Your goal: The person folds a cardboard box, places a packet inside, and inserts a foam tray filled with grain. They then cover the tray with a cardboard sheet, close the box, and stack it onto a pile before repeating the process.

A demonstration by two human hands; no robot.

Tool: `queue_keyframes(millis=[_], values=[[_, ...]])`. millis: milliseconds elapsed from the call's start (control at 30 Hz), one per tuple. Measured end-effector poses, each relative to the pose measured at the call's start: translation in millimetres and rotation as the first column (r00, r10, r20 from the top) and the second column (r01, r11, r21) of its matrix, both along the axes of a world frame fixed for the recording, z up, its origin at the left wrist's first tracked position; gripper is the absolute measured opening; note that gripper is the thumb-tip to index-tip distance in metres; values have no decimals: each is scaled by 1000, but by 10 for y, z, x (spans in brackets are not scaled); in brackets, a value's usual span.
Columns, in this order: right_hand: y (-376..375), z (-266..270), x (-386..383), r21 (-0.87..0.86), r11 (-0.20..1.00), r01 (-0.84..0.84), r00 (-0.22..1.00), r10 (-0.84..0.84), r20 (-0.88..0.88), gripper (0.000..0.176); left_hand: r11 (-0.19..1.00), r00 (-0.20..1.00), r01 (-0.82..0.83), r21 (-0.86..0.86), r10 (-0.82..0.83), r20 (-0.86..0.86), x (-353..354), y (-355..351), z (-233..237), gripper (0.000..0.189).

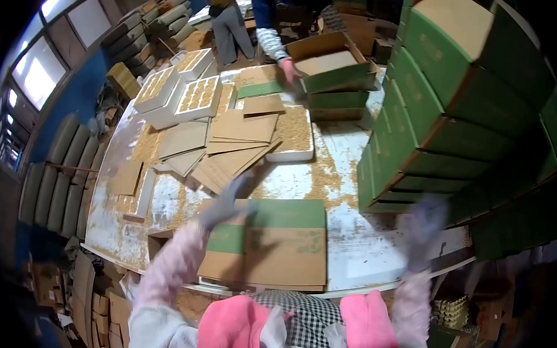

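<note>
My left hand (pixel 221 210), in a grey glove, is over the left part of a flattened green-and-brown cardboard box (pixel 287 253), its fingers stretched out and apart. The box lies at the table's front edge, right before my body. My right hand (pixel 427 229), gloved too, is smeared by motion near the foot of a tall stack of green cartons (pixel 414 112); its fingers do not show clearly. Just beyond my left hand, loose cardboard sheets (pixel 239 140) lie fanned out, partly over a white tray (pixel 292 154) of sawdust-like material.
White foam trays (pixel 197 97) stand at the table's far left. Across the table, a person's hand (pixel 289 72) is beside an open carton (pixel 334 66); another person (pixel 229 23) stands behind. Crumbs cover parts of the worn white table (pixel 363 241). Filled sacks (pixel 66 144) line the left wall.
</note>
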State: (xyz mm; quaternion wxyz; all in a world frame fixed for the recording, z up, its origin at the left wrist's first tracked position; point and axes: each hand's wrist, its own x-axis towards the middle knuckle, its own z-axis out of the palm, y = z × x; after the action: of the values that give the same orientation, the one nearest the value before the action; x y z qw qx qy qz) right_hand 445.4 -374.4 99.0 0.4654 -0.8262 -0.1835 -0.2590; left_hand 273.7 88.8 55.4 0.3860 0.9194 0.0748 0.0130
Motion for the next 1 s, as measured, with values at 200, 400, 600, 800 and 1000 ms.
queue_keyframes(millis=[200,400,600,800,1000], values=[[1165,-1747,-1716,-401,741,-538,746,197,-636,99,846,747,155,509,237,-622,-2137,-236,-892,120],[993,-1200,-1923,-29,870,-493,739,401,-541,94,958,910,-82,274,184,-371,-2376,52,-567,104],[1763,873,-1495,27,734,-679,654,621,-432,71,887,879,-206,-413,-18,-476,-2112,684,1128,69],[2752,-98,-816,327,830,-451,585,552,-594,106,954,981,-31,298,-28,193,-1193,79,573,72],[2583,-280,-893,-514,633,-579,792,288,-538,121,716,950,-78,693,-157,269,-933,53,400,103]])
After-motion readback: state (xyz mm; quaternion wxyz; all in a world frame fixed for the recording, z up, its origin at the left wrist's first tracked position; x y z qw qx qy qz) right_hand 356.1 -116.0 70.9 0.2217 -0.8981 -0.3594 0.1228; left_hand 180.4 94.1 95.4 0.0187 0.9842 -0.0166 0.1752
